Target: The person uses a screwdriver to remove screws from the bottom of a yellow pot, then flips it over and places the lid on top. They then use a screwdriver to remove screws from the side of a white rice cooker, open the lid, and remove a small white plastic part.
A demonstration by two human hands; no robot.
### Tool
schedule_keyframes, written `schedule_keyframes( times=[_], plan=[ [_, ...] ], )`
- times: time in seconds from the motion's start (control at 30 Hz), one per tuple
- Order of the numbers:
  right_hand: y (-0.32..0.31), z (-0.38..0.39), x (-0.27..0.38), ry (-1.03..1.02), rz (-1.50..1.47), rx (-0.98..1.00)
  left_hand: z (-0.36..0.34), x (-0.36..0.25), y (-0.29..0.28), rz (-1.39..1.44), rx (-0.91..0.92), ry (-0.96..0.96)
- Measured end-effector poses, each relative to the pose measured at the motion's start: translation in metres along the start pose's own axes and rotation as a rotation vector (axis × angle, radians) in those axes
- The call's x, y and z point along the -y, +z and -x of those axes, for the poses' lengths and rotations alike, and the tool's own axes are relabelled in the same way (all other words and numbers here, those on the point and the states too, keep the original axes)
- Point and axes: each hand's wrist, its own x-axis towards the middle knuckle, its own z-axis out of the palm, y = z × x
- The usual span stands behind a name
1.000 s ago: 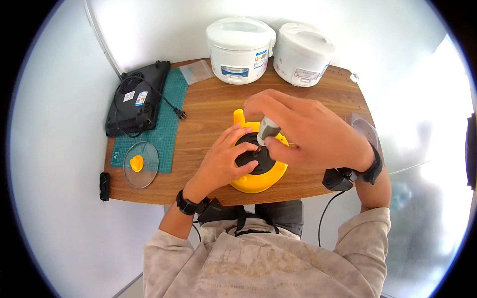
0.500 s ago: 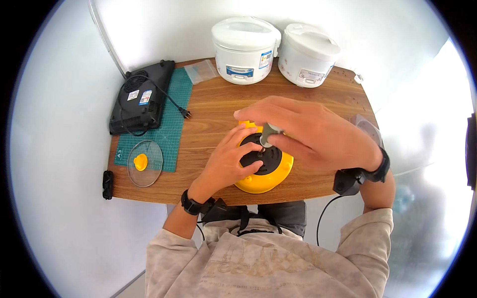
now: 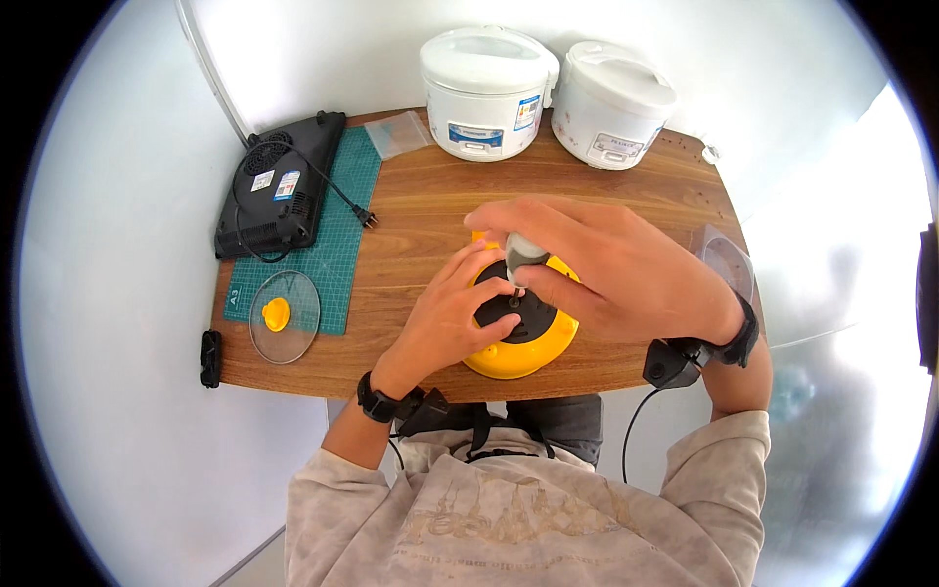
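Note:
A yellow round appliance [image 3: 509, 364] with a black base plate [image 3: 531, 320] facing up lies at the table's near edge. My left hand [image 3: 445, 313] rests on it with fingers spread; its index finger and thumb stand apart on either side of the dark hole near the plate's middle. Above the plate, my right hand [image 3: 621, 269] is closed around the grey and white handle of a screwdriver [image 3: 526, 256], which points down at that hole. The screwdriver's tip meets the plate beside my left index finger; any screw there is too small to make out.
Two white rice cookers [image 3: 486, 93] stand at the back. To the left, a black appliance [image 3: 279, 191] with a corded plug lies partly on a green cutting mat [image 3: 344, 256]. A glass lid [image 3: 293, 338] with a yellow knob, a plastic bag [image 3: 399, 135] and a clear container [image 3: 726, 256] are also there.
The screwdriver handle has turned in my right hand and shows more of its pale side. My left hand keeps its place on the appliance. The whole view has shifted slightly.

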Motion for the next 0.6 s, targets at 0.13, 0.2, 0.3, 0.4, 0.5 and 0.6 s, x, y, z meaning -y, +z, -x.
schedule_keyframes(
  times=[0.13,0.2,0.3,0.4,0.5,0.6],
  plan=[
    [-0.008,-0.004,0.007,0.064,0.102,0.070,-0.001,-0.005,-0.005,0.034,0.027,-0.043],
    [-0.003,-0.005,0.008,0.077,0.243,0.053,-0.001,-0.003,-0.003,0.069,0.015,-0.068],
    [-0.004,-0.006,0.010,0.093,0.242,0.039,0.000,-0.003,-0.002,0.033,0.010,-0.059],
    [-0.009,-0.003,0.007,0.099,0.031,0.059,0.000,0.002,-0.002,-0.050,0.022,-0.003],
    [-0.007,0.003,0.000,0.154,-0.087,0.069,0.000,-0.001,0.000,-0.030,-0.033,0.025],
    [-0.005,0.003,-0.005,0.079,-0.133,0.022,-0.001,-0.001,0.000,-0.005,-0.031,0.028]
  ],
)
